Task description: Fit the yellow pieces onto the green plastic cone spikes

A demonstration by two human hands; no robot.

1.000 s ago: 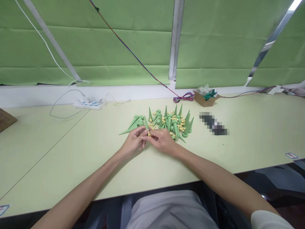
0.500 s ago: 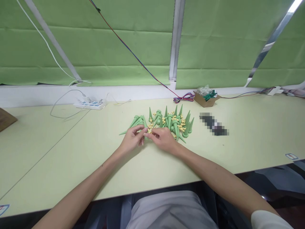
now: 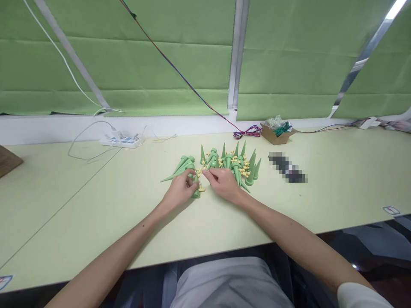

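My left hand (image 3: pixel 180 188) is closed around a green plant watering spike (image 3: pixel 195 194), whose wide capped end points down toward me. A small yellow valve (image 3: pixel 201 188) sticks out from the side of that spike. Just to the right, my right hand (image 3: pixel 223 183) has thumb and forefinger pinched together beside loose yellow valves (image 3: pixel 198 172); whether one is between the fingertips is hidden. Several green spikes (image 3: pixel 180 166) lie left of the hands. Behind and right of them is a pile of green spikes (image 3: pixel 236 171) mixed with yellow valves (image 3: pixel 245 170).
At the back stands a small cardboard box (image 3: pixel 278 133) with clear and green plastic in it, next to a coiled red-blue cable (image 3: pixel 247 131). A white power strip (image 3: pixel 123 141) lies back left. A blurred dark object (image 3: pixel 287 167) rests to the right on the table (image 3: pixel 224 231).
My hands have drawn apart. The left hand has tilted the spike so its capped end and side valve show, while the right fingertips have shifted slightly up toward the loose valves.
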